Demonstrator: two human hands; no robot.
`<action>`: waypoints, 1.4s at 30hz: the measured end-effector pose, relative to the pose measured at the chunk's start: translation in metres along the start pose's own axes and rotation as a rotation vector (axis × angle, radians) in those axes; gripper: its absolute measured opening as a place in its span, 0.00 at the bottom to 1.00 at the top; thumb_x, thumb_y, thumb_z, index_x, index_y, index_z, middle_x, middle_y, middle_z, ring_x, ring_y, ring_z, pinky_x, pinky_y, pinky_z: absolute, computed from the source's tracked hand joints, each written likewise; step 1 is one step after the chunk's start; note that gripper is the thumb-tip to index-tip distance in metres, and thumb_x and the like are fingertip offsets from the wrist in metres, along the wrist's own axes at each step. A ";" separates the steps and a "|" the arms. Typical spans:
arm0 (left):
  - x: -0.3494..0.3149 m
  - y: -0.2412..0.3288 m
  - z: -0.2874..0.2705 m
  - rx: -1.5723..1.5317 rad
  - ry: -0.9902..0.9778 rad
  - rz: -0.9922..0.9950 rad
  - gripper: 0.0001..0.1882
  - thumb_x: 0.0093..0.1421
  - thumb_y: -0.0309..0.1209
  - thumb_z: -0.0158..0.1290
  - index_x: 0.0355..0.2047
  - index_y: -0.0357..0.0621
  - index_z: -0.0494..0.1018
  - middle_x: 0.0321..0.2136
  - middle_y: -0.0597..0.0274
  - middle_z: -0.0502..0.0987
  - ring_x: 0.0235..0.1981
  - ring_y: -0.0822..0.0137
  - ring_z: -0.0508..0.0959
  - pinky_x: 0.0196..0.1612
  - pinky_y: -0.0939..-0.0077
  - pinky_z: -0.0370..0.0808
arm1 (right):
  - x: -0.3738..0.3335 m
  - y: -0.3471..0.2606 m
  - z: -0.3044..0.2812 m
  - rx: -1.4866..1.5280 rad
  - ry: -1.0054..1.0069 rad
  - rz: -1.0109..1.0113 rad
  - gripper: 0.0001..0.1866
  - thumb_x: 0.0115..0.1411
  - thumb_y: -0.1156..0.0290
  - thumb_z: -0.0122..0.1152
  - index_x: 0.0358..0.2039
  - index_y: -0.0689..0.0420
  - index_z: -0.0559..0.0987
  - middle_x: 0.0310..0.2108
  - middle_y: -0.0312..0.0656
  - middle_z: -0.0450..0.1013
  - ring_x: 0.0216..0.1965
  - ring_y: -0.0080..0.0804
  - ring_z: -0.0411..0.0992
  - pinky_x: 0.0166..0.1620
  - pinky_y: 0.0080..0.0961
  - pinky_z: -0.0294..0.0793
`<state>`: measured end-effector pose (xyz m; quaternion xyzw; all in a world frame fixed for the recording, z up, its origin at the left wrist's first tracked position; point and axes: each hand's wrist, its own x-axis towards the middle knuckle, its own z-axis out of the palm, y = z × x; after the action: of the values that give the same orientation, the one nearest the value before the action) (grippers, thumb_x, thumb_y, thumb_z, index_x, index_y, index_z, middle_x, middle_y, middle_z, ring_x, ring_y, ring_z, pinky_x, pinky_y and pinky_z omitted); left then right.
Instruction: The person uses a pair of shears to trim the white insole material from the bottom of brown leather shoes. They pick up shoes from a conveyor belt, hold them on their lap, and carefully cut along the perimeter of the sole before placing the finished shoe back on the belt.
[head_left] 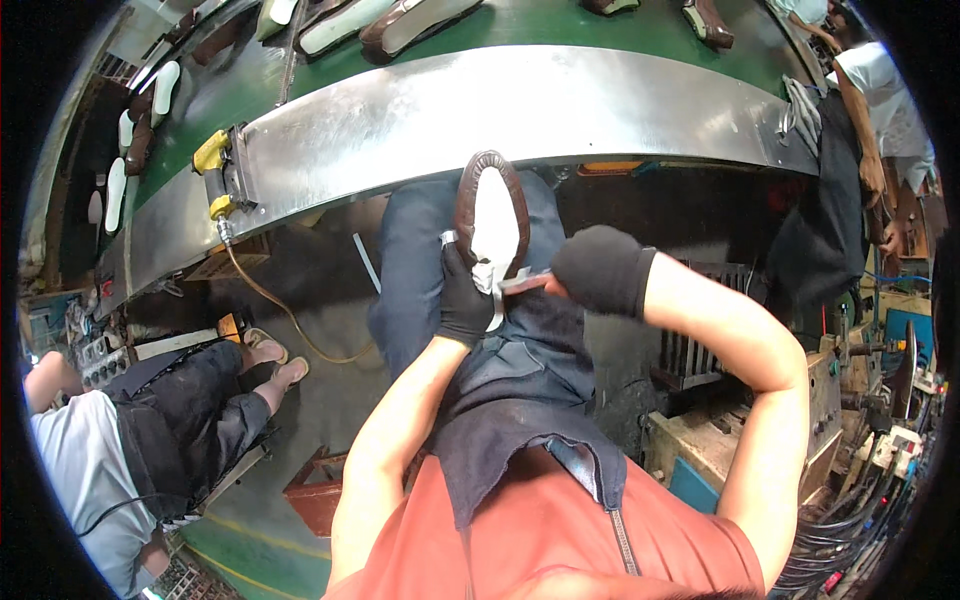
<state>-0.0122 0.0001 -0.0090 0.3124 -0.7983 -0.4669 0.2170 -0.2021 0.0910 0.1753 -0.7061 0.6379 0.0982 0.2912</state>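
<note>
A brown shoe upper (464, 210) rests sole side up over my lap, toe pointing away from me. Its white insole (494, 222) faces up, and the brown edge is pleated around the toe. My left hand (464, 300), in a black glove, grips the shoe near its heel end. White material is bunched at the heel beside those fingers. In my right hand (604, 270), also gloved in black, is a hand tool with a reddish handle (530, 284). Its metal end meets the heel area; the exact kind of tool cannot be made out.
Ahead runs a metal ledge (520, 105) along a green conveyor (600, 45) carrying several shoes. A yellow air tool (212, 160) hangs on the ledge at left, its hose trailing down. Co-workers sit at left and stand at far right. Wooden boxes and cables (850, 520) crowd my right.
</note>
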 end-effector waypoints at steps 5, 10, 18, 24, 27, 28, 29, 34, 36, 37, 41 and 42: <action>0.016 0.007 -0.019 -0.512 -0.132 -0.097 0.33 0.68 0.51 0.41 0.65 0.46 0.52 0.59 0.51 0.62 0.58 0.58 0.65 0.62 0.64 0.62 | 0.005 -0.074 0.030 0.091 0.371 -0.505 0.19 0.57 0.56 0.55 0.32 0.61 0.79 0.24 0.50 0.75 0.28 0.46 0.74 0.34 0.40 0.74; 0.032 0.013 -0.037 -0.974 -0.214 -0.598 0.29 0.69 0.49 0.40 0.60 0.39 0.60 0.51 0.59 0.71 0.52 0.65 0.70 0.55 0.72 0.66 | -0.008 -0.012 0.060 0.623 0.087 0.116 0.24 0.66 0.50 0.46 0.35 0.60 0.78 0.28 0.55 0.74 0.32 0.53 0.74 0.35 0.39 0.72; 0.035 0.021 -0.002 -0.083 0.035 -0.072 0.29 0.62 0.45 0.52 0.54 0.39 0.58 0.44 0.38 0.72 0.46 0.41 0.74 0.47 0.58 0.71 | -0.046 -0.043 0.018 0.431 0.283 0.108 0.24 0.65 0.51 0.48 0.30 0.62 0.78 0.25 0.56 0.74 0.26 0.52 0.74 0.31 0.41 0.72; 0.038 -0.001 -0.046 -1.088 -0.485 -0.305 0.28 0.69 0.48 0.41 0.62 0.44 0.58 0.56 0.60 0.66 0.54 0.66 0.68 0.57 0.72 0.64 | -0.003 -0.058 0.018 0.165 0.784 -0.668 0.23 0.62 0.50 0.53 0.25 0.60 0.76 0.21 0.49 0.72 0.24 0.46 0.75 0.28 0.38 0.74; 0.033 0.007 -0.069 -0.331 -0.415 0.213 0.28 0.70 0.46 0.34 0.62 0.39 0.57 0.57 0.55 0.66 0.55 0.61 0.68 0.59 0.67 0.64 | 0.008 -0.046 0.039 0.067 0.281 0.105 0.22 0.60 0.51 0.54 0.24 0.59 0.76 0.26 0.50 0.73 0.28 0.43 0.75 0.30 0.37 0.75; 0.037 0.007 -0.073 0.088 -0.241 0.387 0.28 0.71 0.45 0.32 0.62 0.37 0.57 0.57 0.53 0.66 0.56 0.59 0.68 0.60 0.64 0.64 | 0.006 -0.053 0.042 0.041 0.382 -0.032 0.22 0.61 0.52 0.54 0.25 0.60 0.76 0.26 0.50 0.73 0.28 0.43 0.76 0.30 0.38 0.75; 0.037 0.007 -0.079 0.238 -0.194 0.451 0.27 0.71 0.44 0.32 0.62 0.36 0.58 0.57 0.51 0.67 0.56 0.58 0.69 0.59 0.64 0.64 | 0.003 -0.067 0.035 0.023 0.473 -0.181 0.21 0.61 0.52 0.54 0.25 0.60 0.76 0.26 0.51 0.74 0.29 0.43 0.76 0.30 0.38 0.75; 0.049 0.038 -0.077 -0.286 -0.396 -0.113 0.24 0.71 0.38 0.33 0.60 0.34 0.59 0.56 0.48 0.67 0.57 0.57 0.67 0.62 0.66 0.61 | 0.016 -0.031 0.051 0.112 0.362 0.205 0.21 0.61 0.51 0.53 0.25 0.58 0.76 0.25 0.47 0.74 0.28 0.41 0.76 0.29 0.36 0.75; 0.043 0.006 -0.062 -0.140 -0.227 0.111 0.26 0.72 0.42 0.30 0.60 0.36 0.59 0.57 0.55 0.66 0.57 0.64 0.65 0.62 0.72 0.59 | 0.002 -0.044 0.042 0.028 0.485 0.005 0.21 0.61 0.51 0.53 0.25 0.58 0.76 0.24 0.48 0.74 0.27 0.43 0.75 0.29 0.37 0.74; 0.047 -0.006 -0.058 -0.454 -0.267 -0.079 0.26 0.72 0.43 0.30 0.60 0.36 0.60 0.56 0.56 0.66 0.57 0.65 0.65 0.62 0.73 0.59 | -0.003 -0.047 0.039 -0.012 0.544 -0.094 0.21 0.61 0.51 0.53 0.25 0.58 0.76 0.24 0.48 0.74 0.26 0.44 0.75 0.29 0.37 0.74; 0.056 0.053 -0.055 -1.058 -0.333 -0.560 0.25 0.71 0.45 0.34 0.58 0.38 0.63 0.51 0.59 0.71 0.53 0.67 0.69 0.57 0.75 0.64 | 0.002 -0.012 0.103 0.364 0.411 0.135 0.22 0.62 0.50 0.52 0.27 0.58 0.76 0.25 0.53 0.74 0.28 0.53 0.74 0.31 0.43 0.71; 0.050 0.043 -0.045 -0.893 -0.209 -0.491 0.26 0.71 0.46 0.35 0.57 0.38 0.64 0.50 0.59 0.72 0.52 0.67 0.70 0.56 0.75 0.65 | -0.008 -0.017 0.093 0.531 0.262 0.161 0.22 0.64 0.50 0.50 0.31 0.58 0.77 0.27 0.55 0.74 0.31 0.57 0.73 0.33 0.43 0.70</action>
<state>-0.0315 -0.0468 0.0530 0.3191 -0.4420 -0.8278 0.1322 -0.1660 0.1474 0.1088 -0.5591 0.7272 -0.1413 0.3722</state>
